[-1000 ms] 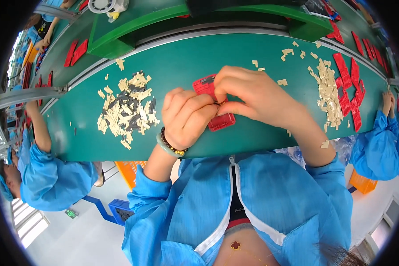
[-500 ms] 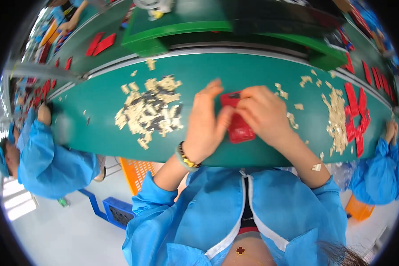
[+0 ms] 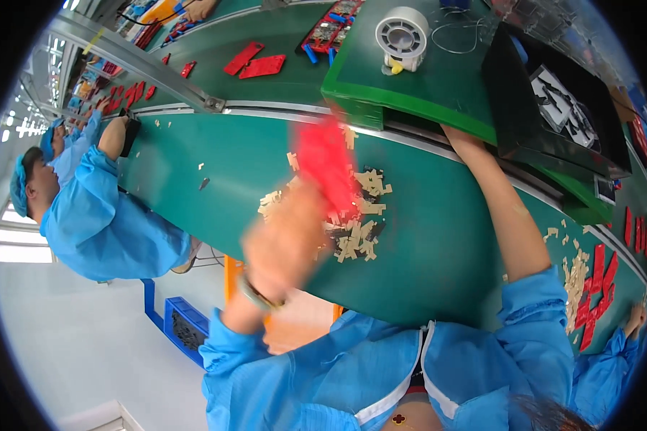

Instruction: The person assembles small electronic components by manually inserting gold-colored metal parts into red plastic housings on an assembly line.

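My left hand (image 3: 284, 241), smeared by motion, is closed round the lower end of a red phone housing (image 3: 327, 165). The housing is raised over a pile of small cream and dark pieces (image 3: 359, 241) on the green table. My right arm stretches far forward, and my right hand (image 3: 465, 142) goes in under the green-edged shelf (image 3: 438, 118). Its fingers are hidden there, so what they touch does not show.
On the shelf stand a small white fan (image 3: 402, 36) and a black bin (image 3: 553, 108) with dark parts. Red housings (image 3: 593, 294) lie beside cream pieces at right. Beyond a metal rail, a belt carries more red housings (image 3: 262, 66). A co-worker in blue (image 3: 108, 215) sits at left.
My hands were together on the red phone housing at the table's front. Now my left hand has carried it forward and left, while my right let go and reached under the shelf. The view has turned.
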`<move>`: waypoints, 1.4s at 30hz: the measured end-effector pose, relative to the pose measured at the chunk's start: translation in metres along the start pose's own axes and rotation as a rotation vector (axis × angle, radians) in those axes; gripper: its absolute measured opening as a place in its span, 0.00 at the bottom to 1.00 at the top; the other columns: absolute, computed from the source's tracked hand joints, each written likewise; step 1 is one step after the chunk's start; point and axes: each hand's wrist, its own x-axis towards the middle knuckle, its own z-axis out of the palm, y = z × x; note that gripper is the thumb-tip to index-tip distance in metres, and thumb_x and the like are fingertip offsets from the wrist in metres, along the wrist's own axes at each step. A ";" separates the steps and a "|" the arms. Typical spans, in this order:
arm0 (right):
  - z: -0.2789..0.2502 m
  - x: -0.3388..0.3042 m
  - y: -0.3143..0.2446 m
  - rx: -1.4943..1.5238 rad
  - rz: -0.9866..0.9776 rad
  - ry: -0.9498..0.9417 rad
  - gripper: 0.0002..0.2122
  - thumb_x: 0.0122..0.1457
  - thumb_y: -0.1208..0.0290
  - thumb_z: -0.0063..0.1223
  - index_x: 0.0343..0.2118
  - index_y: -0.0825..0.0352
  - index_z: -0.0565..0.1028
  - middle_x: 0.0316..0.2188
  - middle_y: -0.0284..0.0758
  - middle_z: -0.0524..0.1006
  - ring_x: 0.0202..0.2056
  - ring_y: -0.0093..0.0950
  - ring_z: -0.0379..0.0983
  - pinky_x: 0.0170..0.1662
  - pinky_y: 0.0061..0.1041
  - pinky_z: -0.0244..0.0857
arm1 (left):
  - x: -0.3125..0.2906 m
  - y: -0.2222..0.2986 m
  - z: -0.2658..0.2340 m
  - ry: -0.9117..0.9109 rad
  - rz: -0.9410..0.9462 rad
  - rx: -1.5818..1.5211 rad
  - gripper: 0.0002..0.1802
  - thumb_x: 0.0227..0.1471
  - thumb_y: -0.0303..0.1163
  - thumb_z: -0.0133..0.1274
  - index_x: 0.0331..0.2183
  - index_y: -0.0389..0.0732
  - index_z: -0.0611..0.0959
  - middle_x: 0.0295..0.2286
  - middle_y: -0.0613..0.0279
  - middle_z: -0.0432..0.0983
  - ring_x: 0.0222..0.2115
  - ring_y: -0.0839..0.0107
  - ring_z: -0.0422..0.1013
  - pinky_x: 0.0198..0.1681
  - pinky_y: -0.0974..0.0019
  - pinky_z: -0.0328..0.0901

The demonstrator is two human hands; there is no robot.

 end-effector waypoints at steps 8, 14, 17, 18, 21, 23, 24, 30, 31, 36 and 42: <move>-0.082 -0.109 -0.031 0.257 -0.490 -0.055 0.24 0.49 0.80 0.53 0.53 0.63 0.70 0.31 0.39 0.76 0.31 0.38 0.74 0.36 0.33 0.68 | 0.072 -0.099 0.032 -0.058 -0.132 -0.152 0.22 0.48 0.25 0.57 0.48 0.35 0.75 0.45 0.47 0.74 0.45 0.50 0.71 0.47 0.59 0.67; -0.137 -0.241 -0.045 0.402 -0.467 -0.187 0.23 0.48 0.81 0.55 0.51 0.67 0.71 0.32 0.37 0.77 0.32 0.33 0.75 0.36 0.33 0.68 | 0.022 0.057 0.049 -0.585 0.187 -0.495 0.25 0.44 0.21 0.56 0.48 0.38 0.76 0.48 0.50 0.72 0.49 0.54 0.69 0.51 0.62 0.65; -0.145 -0.281 -0.051 0.444 -0.438 -0.178 0.22 0.46 0.82 0.58 0.48 0.69 0.72 0.37 0.38 0.78 0.35 0.33 0.76 0.41 0.30 0.71 | -0.011 0.120 0.074 -0.512 0.152 -0.595 0.32 0.45 0.31 0.58 0.54 0.41 0.70 0.55 0.51 0.62 0.56 0.52 0.60 0.57 0.56 0.59; -0.150 -0.284 -0.048 0.450 -0.444 -0.182 0.22 0.46 0.82 0.58 0.48 0.69 0.72 0.37 0.38 0.78 0.35 0.33 0.76 0.41 0.30 0.71 | -0.019 0.136 0.079 -0.479 0.196 -0.597 0.34 0.46 0.35 0.58 0.56 0.42 0.68 0.57 0.51 0.59 0.57 0.51 0.57 0.58 0.53 0.57; -0.158 -0.275 -0.036 0.569 0.046 0.127 0.15 0.51 0.80 0.58 0.43 0.70 0.73 0.32 0.34 0.77 0.31 0.24 0.75 0.33 0.22 0.70 | -0.035 0.166 0.086 -0.500 0.184 -0.586 0.38 0.45 0.42 0.58 0.57 0.44 0.66 0.59 0.52 0.56 0.59 0.50 0.54 0.59 0.50 0.54; -0.157 -0.262 -0.025 0.830 0.328 0.191 0.12 0.53 0.78 0.57 0.41 0.69 0.74 0.29 0.32 0.77 0.28 0.19 0.74 0.29 0.18 0.68 | -0.032 0.180 0.086 -0.425 0.185 -0.588 0.38 0.44 0.43 0.58 0.56 0.42 0.67 0.57 0.51 0.58 0.57 0.50 0.56 0.58 0.51 0.55; -0.159 -0.256 -0.018 0.928 0.506 0.068 0.08 0.56 0.77 0.56 0.38 0.69 0.74 0.25 0.30 0.76 0.24 0.16 0.70 0.24 0.15 0.63 | -0.030 0.186 0.086 -0.347 0.182 -0.593 0.37 0.44 0.44 0.58 0.55 0.40 0.69 0.56 0.49 0.60 0.56 0.51 0.58 0.57 0.51 0.56; -0.152 -0.264 -0.009 1.052 0.705 -0.233 0.05 0.58 0.73 0.55 0.33 0.69 0.75 0.17 0.27 0.73 0.15 0.12 0.62 0.16 0.11 0.52 | -0.042 0.209 0.086 -0.344 0.122 -0.491 0.32 0.43 0.42 0.60 0.46 0.29 0.75 0.48 0.46 0.67 0.49 0.51 0.64 0.53 0.53 0.61; -0.150 -0.264 -0.012 0.990 0.694 -0.287 0.05 0.58 0.73 0.55 0.32 0.69 0.75 0.16 0.28 0.72 0.14 0.12 0.62 0.16 0.11 0.52 | -0.043 0.210 0.087 -0.348 0.130 -0.497 0.32 0.43 0.42 0.60 0.46 0.29 0.75 0.48 0.46 0.67 0.49 0.51 0.64 0.53 0.53 0.61; -0.138 -0.254 -0.026 0.929 0.634 -0.262 0.06 0.57 0.73 0.56 0.30 0.71 0.76 0.15 0.28 0.73 0.15 0.11 0.62 0.16 0.12 0.52 | -0.046 0.217 0.093 -0.276 0.096 -0.480 0.30 0.43 0.40 0.61 0.44 0.29 0.76 0.46 0.47 0.68 0.48 0.51 0.65 0.50 0.57 0.64; -0.131 -0.248 -0.025 0.830 0.559 -0.269 0.05 0.56 0.75 0.56 0.28 0.72 0.77 0.14 0.27 0.73 0.16 0.11 0.63 0.17 0.13 0.53 | -0.047 0.218 0.094 -0.261 0.071 -0.492 0.27 0.43 0.40 0.61 0.42 0.30 0.77 0.45 0.48 0.69 0.47 0.52 0.66 0.46 0.58 0.68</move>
